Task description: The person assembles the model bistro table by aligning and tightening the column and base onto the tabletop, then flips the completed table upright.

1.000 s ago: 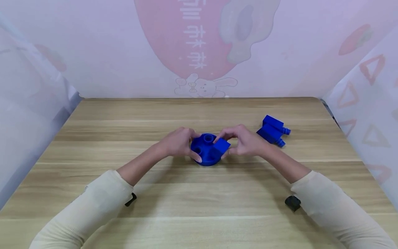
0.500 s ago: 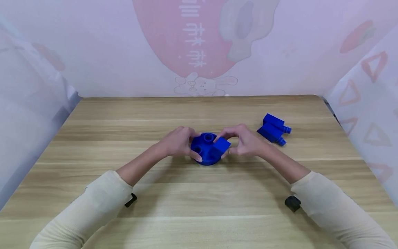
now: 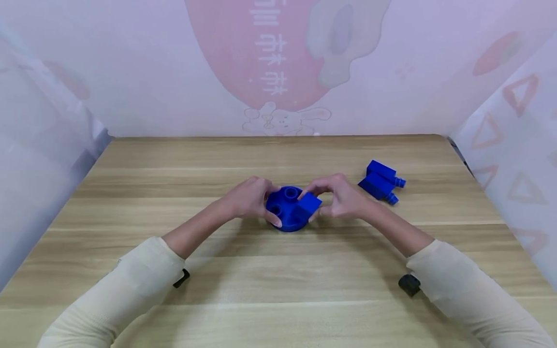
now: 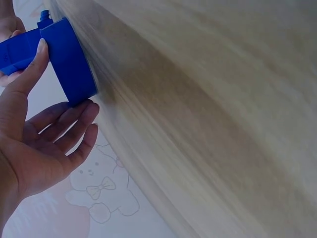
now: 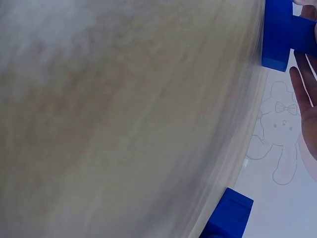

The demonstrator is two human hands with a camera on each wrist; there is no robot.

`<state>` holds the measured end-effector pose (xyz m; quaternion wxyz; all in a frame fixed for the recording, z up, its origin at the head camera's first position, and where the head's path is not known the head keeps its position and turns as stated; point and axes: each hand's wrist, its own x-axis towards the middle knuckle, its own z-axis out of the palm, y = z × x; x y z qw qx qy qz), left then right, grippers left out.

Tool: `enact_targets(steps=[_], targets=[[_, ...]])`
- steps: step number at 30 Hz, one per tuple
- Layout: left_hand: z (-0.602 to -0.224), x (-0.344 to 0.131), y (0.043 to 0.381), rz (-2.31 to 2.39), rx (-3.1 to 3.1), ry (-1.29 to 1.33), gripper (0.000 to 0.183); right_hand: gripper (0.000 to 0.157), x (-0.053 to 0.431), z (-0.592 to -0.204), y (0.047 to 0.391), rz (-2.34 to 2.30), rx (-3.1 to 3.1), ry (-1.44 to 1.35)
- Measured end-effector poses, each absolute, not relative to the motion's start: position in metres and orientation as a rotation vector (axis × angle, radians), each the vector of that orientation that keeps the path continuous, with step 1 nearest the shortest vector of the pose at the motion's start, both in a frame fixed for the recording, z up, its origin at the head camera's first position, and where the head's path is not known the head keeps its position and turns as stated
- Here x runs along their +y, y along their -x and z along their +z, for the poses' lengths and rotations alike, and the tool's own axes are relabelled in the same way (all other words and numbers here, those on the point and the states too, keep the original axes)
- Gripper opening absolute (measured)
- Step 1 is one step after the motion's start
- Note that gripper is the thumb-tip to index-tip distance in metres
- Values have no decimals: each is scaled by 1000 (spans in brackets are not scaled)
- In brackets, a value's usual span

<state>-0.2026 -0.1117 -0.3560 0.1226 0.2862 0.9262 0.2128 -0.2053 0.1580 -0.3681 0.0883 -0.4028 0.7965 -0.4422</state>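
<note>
A blue round base (image 3: 288, 223) with raised round sockets lies on the table in the middle of the head view. My left hand (image 3: 251, 198) grips its left side, thumb on the near rim and fingers at the far rim. A blue rectangular block (image 3: 311, 203) stands on the base's right part. My right hand (image 3: 342, 198) pinches this block between thumb and fingers. The left wrist view shows the base (image 4: 69, 62) edge-on, with the block (image 4: 19, 49) rising from it. At the edge of the right wrist view, the right hand (image 5: 309, 106) is partly cut off.
Another blue piece (image 3: 379, 181), blocky with two ribbed pegs, lies on the wooden table (image 3: 278, 280) behind the right forearm. It also shows as a blue block (image 5: 230, 213) low in the right wrist view. A printed backdrop (image 3: 152, 72) stands at the table's far edge.
</note>
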Motion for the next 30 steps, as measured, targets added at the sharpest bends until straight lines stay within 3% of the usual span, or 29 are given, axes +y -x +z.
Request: enact_targets(steps=[14, 19, 25, 30], targets=[[-355, -112, 198, 504, 2704, -878, 92, 54, 162, -367, 206, -1278, 2315, 1206], [-347, -104, 190, 480, 2812, -992, 83, 60, 175, -364, 209, -1262, 2336, 1184], [-345, -90, 183, 688, 2805, -1117, 71, 50, 196, -361, 217, -1184, 2509, 1143], [-349, -81, 180, 829, 2766, -1119, 66, 30, 213, -356, 222, -1096, 2725, 995]])
